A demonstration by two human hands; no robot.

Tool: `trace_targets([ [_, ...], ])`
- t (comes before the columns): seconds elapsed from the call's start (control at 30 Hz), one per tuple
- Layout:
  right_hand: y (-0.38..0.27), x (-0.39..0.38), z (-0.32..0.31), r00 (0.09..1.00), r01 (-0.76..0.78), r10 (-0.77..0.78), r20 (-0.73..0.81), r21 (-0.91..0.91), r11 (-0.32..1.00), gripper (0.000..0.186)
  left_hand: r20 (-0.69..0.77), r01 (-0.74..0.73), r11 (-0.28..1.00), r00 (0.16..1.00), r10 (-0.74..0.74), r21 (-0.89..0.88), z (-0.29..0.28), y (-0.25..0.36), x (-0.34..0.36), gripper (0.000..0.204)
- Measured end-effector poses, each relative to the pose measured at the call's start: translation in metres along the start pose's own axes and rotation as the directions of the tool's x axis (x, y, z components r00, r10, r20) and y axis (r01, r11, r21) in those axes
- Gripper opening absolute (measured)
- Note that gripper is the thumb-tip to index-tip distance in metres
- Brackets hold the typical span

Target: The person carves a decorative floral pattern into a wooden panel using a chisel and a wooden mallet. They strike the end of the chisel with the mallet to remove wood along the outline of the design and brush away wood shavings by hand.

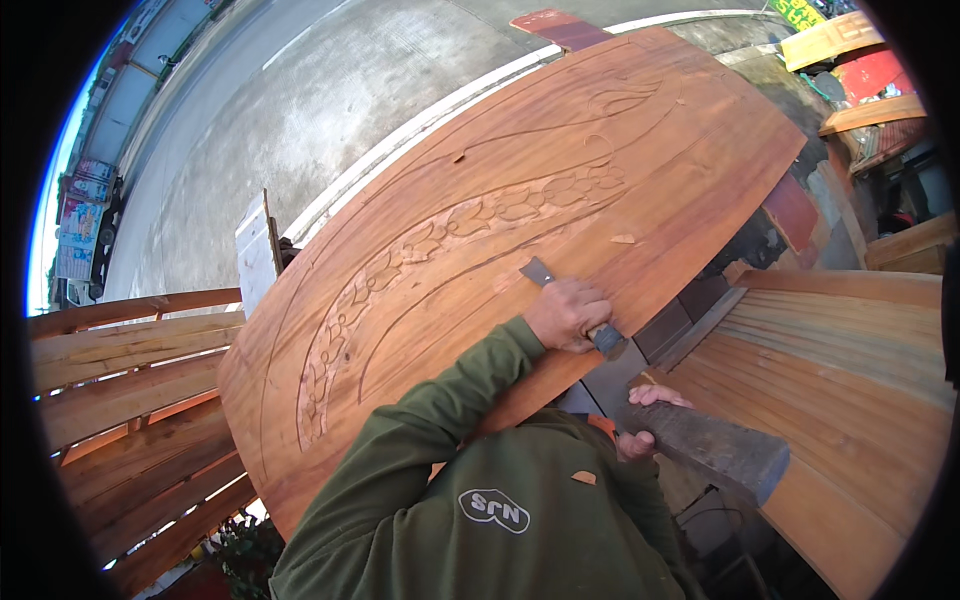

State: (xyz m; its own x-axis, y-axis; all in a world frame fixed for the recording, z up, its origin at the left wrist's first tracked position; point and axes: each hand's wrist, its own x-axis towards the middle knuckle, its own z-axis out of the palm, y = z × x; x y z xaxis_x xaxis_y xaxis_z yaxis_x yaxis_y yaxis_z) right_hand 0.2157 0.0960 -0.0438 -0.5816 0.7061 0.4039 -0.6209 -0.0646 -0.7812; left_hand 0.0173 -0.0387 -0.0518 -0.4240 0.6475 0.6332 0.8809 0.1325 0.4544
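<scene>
A large reddish-brown wooden panel (690, 190) lies in front of me, with a curved band of carved leaves (410, 245) and grooved outlines on it. My left hand (568, 315) is closed around a chisel. The flat metal blade of the chisel (537, 271) points up and left at the panel, close to the inner groove, and its dark handle end sticks out below the fist. Low on the right, beside the panel's near edge, my right hand (660, 397) grips a heavy wooden mallet (725, 448). Part of that hand is hidden behind the mallet.
Several long boards (130, 375) are stacked at the left. Ribbed wooden pieces (830, 370) stand close on the right. Small wood chips (624, 239) lie on the panel. Beyond it run a pale kerb and a grey road (290, 130), with a truck (85, 235) far left.
</scene>
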Motion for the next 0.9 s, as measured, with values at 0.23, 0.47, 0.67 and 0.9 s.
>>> trace_targets([
  [0.23,-0.010,0.011,-0.047,0.918,-0.264,0.349,0.187,-0.367,0.892,0.070,0.088,0.044,0.999,0.995,-0.046,0.030,0.004,-0.002,-0.009,0.028],
  [0.47,0.023,0.003,-0.059,0.904,-0.134,0.374,0.209,-0.691,0.710,0.072,0.135,0.044,0.998,0.990,-0.050,0.048,0.003,-0.002,-0.004,0.026],
  [0.67,0.003,-0.001,-0.022,0.996,-0.037,0.041,-0.082,0.048,0.998,0.076,0.154,0.017,0.997,0.988,-0.028,0.071,0.001,-0.002,-0.003,0.022],
  [0.9,-0.007,0.004,-0.037,0.874,-0.254,0.453,0.173,-0.633,0.732,0.074,0.167,0.055,0.996,0.984,-0.065,0.065,-0.002,-0.006,-0.011,0.023],
])
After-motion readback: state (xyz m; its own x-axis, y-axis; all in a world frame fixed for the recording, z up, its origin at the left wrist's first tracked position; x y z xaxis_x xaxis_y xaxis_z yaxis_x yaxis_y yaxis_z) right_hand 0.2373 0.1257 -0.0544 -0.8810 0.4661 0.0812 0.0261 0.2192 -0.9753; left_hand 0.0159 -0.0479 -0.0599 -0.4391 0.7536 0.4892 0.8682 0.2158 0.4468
